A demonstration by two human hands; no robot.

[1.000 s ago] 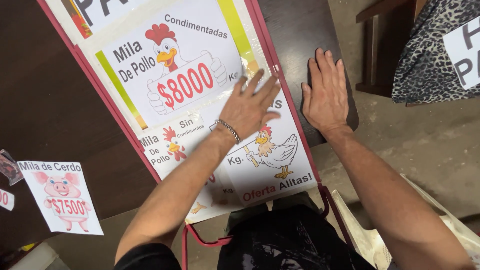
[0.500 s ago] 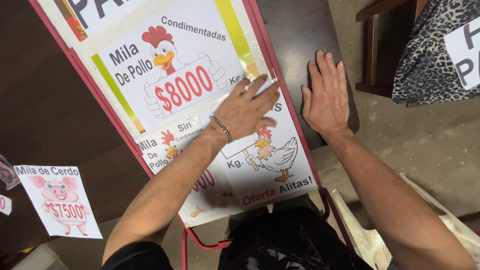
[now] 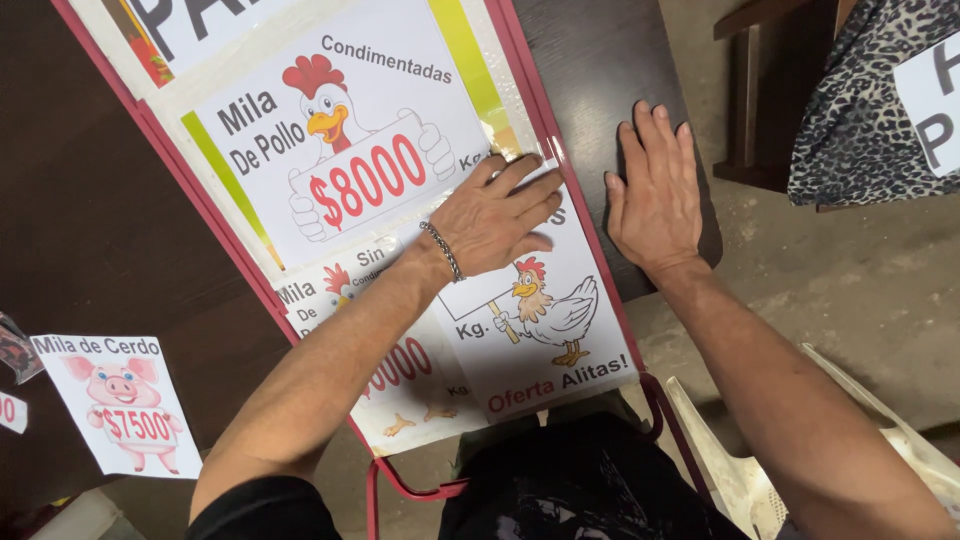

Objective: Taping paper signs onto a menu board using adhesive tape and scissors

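A red-framed white board (image 3: 178,178) lies across a dark table (image 3: 90,220), covered with several printed paper signs showing cartoon chickens. My left hand (image 3: 497,215), with a metal bracelet at the wrist, presses flat on the lower-right chicken sign (image 3: 560,330), its fingers apart and reaching the board's right frame. My right hand (image 3: 655,190) rests palm down on the dark tabletop just right of the board's edge, fingers spread, holding nothing.
A separate paper sign with a pink pig (image 3: 118,400) lies on the table at the lower left. A wooden chair (image 3: 760,110) with leopard-print fabric (image 3: 865,110) stands at the upper right on a concrete floor. A white plastic object (image 3: 740,470) sits by my right arm.
My left hand has slid slightly along the chicken sign toward the board's right frame. My right hand stays flat on the table.
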